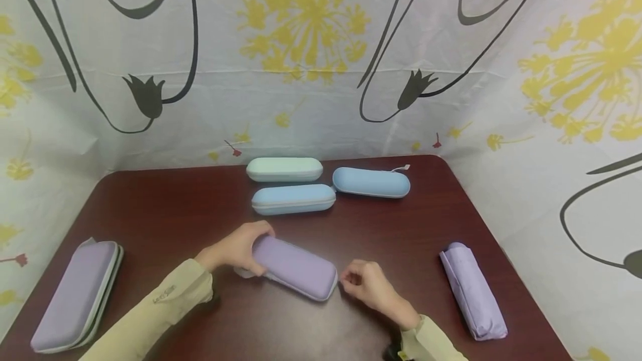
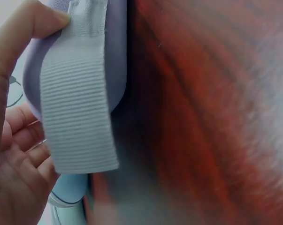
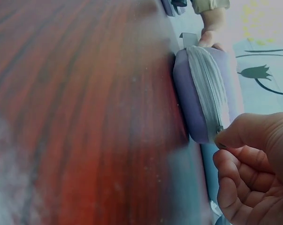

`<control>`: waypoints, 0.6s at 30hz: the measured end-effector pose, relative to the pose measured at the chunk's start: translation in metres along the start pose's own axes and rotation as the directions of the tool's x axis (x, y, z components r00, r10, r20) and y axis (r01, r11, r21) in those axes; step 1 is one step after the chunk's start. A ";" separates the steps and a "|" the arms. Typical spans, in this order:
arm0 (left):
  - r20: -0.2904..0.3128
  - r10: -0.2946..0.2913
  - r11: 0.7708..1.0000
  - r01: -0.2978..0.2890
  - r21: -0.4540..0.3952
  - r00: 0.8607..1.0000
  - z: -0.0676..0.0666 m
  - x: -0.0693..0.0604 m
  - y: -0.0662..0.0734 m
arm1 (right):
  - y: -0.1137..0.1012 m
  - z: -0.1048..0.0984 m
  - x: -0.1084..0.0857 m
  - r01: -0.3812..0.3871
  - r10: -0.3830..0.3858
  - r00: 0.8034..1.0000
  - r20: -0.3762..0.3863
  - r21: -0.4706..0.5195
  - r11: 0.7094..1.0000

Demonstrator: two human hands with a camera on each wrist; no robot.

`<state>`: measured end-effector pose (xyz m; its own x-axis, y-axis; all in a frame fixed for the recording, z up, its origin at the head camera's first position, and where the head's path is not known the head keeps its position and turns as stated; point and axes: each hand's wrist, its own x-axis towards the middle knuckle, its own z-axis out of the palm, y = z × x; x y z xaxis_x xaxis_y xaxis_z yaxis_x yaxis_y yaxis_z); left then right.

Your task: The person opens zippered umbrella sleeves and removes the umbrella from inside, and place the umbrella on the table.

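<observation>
Two purple cases (image 1: pixel 296 266) (image 1: pixel 77 297), two blue cases (image 1: pixel 293 199) (image 1: pixel 371 183) and one mint case (image 1: pixel 284 169) make five. There is one folded lilac umbrella (image 1: pixel 473 292), one surface (image 1: pixel 195 205), one left hand (image 1: pixel 239 247) and one right hand (image 1: pixel 370 287).

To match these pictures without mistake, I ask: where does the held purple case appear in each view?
Head: the case lies below the centre, slightly left.
Left wrist: the case is at upper left, partly covered by its strap.
Right wrist: the case is right of centre, in the upper half, zip side showing.
Shared landmark: the grey strap at one end.
</observation>
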<state>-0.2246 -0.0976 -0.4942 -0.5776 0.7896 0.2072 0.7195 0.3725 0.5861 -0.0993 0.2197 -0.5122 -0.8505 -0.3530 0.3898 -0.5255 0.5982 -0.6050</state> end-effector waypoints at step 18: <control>-0.132 -0.099 0.995 0.101 0.015 0.986 0.012 -0.012 0.012 | 0.000 0.003 0.001 -0.005 0.004 0.998 -0.065 -0.019 1.000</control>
<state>-0.2045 -0.0973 -0.4992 -0.6914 0.6779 0.2498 0.6629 0.4578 0.5924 -0.1000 0.2177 -0.5140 -0.8495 -0.3028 0.4320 -0.5206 0.6135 -0.5937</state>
